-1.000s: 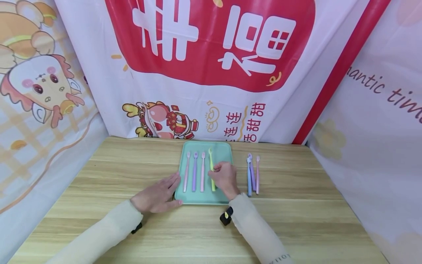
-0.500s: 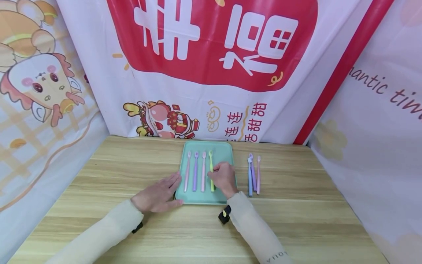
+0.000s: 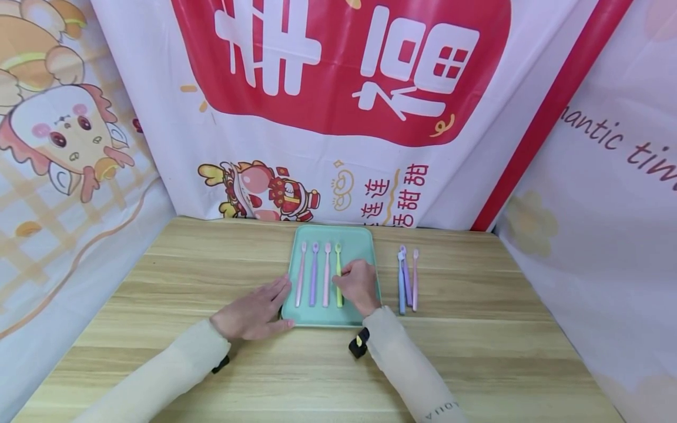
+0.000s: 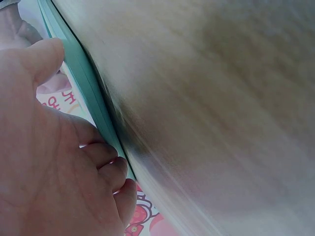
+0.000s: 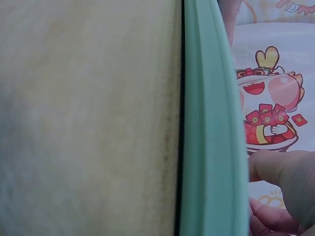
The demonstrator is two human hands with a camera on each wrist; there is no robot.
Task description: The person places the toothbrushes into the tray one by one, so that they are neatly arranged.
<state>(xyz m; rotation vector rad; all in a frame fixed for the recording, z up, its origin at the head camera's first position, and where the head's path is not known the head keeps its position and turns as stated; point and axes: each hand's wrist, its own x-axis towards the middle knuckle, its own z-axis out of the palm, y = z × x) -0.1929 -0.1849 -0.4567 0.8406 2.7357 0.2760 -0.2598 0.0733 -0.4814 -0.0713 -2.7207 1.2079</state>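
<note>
Printed cloth hangs point(image 3: 317, 150) behind a wood-grain table point(image 3: 317, 376), on which a mint-green tray point(image 3: 355, 238) stands near the far edge. Three toothbrushes lie on its left and middle, handles toward the near side: a pink toothbrush point(image 3: 300, 281), a purple toothbrush point(image 3: 314, 279) and a second pink toothbrush point(image 3: 327, 281). Just right of them on the tray is the yellow-green toothbrush point(image 3: 338, 258), its handle pinched by the right hand point(image 3: 359, 286); the tray's rim hides those fingertips from the right wrist view. The left hand point(image 3: 252, 310) rests at the tray's left edge, fingers together, thumb spread to the near corner.

For tidy placing, I would keep the handle parallel to its neighbours, match the gap, level the heads, then release without dragging, while the left hand steadies the tray. Right of the tray, blue point(image 3: 401, 291), purple point(image 3: 408, 291) and pink toothbrushes point(image 3: 415, 285) lie bunched.
</note>
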